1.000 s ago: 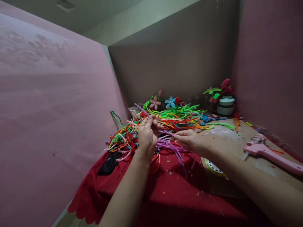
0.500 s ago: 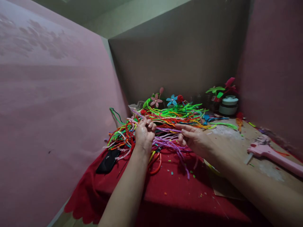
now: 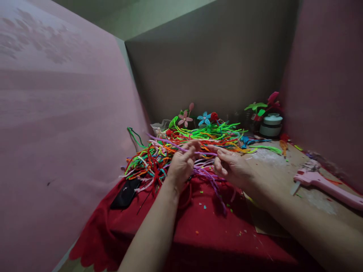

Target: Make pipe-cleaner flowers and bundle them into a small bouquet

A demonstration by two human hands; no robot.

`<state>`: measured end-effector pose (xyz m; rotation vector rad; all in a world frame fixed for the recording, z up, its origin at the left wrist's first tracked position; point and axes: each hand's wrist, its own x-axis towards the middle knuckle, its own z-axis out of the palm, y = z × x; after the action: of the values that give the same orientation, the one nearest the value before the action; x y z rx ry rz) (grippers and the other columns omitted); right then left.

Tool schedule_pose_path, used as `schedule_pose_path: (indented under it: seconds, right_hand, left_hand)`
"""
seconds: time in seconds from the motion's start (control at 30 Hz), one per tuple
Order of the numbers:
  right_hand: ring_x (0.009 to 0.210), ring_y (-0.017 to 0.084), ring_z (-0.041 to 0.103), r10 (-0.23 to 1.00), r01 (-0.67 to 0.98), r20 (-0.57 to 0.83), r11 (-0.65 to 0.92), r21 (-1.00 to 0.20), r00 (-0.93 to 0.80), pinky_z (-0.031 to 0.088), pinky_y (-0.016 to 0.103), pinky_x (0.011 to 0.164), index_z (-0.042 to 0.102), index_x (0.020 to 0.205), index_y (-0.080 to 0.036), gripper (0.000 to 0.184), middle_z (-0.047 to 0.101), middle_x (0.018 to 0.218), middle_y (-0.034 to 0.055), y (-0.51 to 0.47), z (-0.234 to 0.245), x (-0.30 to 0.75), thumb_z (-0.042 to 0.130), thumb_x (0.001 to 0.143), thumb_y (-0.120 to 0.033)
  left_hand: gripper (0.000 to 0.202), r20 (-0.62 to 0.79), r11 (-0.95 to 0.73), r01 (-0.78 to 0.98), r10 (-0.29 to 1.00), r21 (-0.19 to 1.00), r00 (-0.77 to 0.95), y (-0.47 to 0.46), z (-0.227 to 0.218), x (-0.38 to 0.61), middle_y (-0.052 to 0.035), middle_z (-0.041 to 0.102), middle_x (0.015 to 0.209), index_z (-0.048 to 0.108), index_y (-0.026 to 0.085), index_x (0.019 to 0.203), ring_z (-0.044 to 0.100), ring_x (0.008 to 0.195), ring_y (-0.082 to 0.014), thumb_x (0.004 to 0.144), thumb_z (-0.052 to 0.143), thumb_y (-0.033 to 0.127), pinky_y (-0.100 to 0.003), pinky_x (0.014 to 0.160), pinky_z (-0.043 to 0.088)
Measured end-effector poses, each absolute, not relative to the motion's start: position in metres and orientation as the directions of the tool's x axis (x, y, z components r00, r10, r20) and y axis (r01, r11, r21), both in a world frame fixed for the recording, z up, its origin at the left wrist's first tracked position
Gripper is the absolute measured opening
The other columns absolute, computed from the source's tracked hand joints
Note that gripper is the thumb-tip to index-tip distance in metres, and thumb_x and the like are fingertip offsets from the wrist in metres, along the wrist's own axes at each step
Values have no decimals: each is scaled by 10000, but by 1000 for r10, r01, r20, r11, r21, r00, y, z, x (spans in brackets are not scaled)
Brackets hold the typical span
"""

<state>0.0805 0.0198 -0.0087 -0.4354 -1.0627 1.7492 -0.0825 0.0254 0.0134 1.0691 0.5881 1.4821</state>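
Observation:
A big heap of coloured pipe cleaners (image 3: 198,145) lies on a red cloth (image 3: 204,226) in a corner. My left hand (image 3: 181,166) is over the heap's front, its fingers pinched on a purple pipe cleaner (image 3: 170,142) that runs up to the left. My right hand (image 3: 231,166) is close beside it, fingers curled and pinching the same purple strand near its other end. More purple strands (image 3: 210,177) lie under both hands.
Finished pipe-cleaner flowers (image 3: 195,118) stand behind the heap. A white jar (image 3: 270,124) with green and pink pieces sits at the back right. A pink glue gun (image 3: 326,185) lies on the brown board at right. A black object (image 3: 124,193) rests left of the heap.
My left hand has shifted right and lifted a purple strand out of the heap. My right hand moved in to meet it. The camera tilted slightly.

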Motion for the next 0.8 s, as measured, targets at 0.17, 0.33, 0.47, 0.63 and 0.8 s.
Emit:
schedule_pose_path:
  seconds: [0.17,0.33,0.47,0.63,0.8]
  right_hand:
    - [347,65,346,862,-548,159,-154,-822,-481,264,216,399,535,1101,-174,379,562,507,-49,19,-14,80,598,770,-346]
    - [368,66,423,846,-552,171,-165,-817,-506,321,208,409,589,1012,-149,288,602,551,-22,19,-16,82,597,781,-319]
    - [375,84,485,839,-539,134,-209,-816,-528,349,206,397,597,878,-155,224,635,572,3,20,-19,83,609,772,-353]
    - [413,82,502,806,-466,66,-270,-843,-588,375,207,421,631,755,-126,185,627,569,21,23,-23,88,617,755,-310]
    - [542,93,563,806,-439,43,-276,-855,-591,407,200,490,667,784,-117,134,652,660,44,21,-19,89,685,692,-211]
  left_hand:
    - [207,277,-258,-123,943,958,182,16,2,-65,-21,617,618,703,113,706,494,535,-83,687,700,319,-214,542,382]
    - [211,293,-272,-137,941,953,167,16,-2,-66,7,589,582,700,135,817,452,480,-63,700,680,310,-200,489,350]
    - [181,280,-267,-132,955,955,92,16,-1,-65,31,526,489,680,126,738,414,425,-54,691,683,301,-194,438,301]
    - [209,240,-232,-157,970,960,30,15,2,-67,53,473,466,657,122,695,342,394,-27,655,713,319,-184,407,230]
    - [221,228,-217,-144,972,966,62,15,3,-69,44,488,485,635,123,666,341,398,-28,654,712,330,-187,409,227]
